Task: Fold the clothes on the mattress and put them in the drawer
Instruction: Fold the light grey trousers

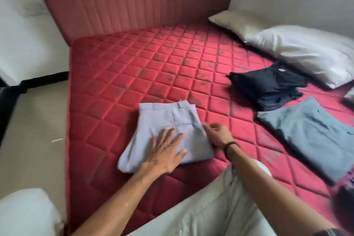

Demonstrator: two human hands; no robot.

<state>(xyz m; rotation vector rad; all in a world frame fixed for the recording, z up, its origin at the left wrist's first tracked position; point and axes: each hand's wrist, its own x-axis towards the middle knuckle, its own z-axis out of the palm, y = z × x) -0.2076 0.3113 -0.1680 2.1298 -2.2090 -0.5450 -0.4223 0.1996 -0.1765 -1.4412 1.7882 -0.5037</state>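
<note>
Red quilted mattress (134, 74) fills most of what I see, lying on a pale floor (32, 120) with a second red mattress (122, 0) stood upright against the wall behind it. On the near part of the mattress lie the folded light grey trousers (162, 120), waistband away from me, back pocket facing up. My left hand (164, 151) lies flat on their lower half, fingers (168, 134) straight and spread, tips just short of the pocket seam; it presses and grips nothing. My right hand (217, 134) sits at the right edge of the trousers, fingers bent, thumb and forefinger closed on that edge in a pinch, though motion blur makes the contact a little soft. A dark band (230, 146) circles that wrist.

Well to the right, apart from my hands, a folded blue-grey garment (314, 136) lies flat, and just beyond it sits a stack of dark folded clothes (268, 82). Two pillows (298, 50) rest along the far right side, by the wall. My knee in pale trousers (220, 207) shows at the bottom
</note>
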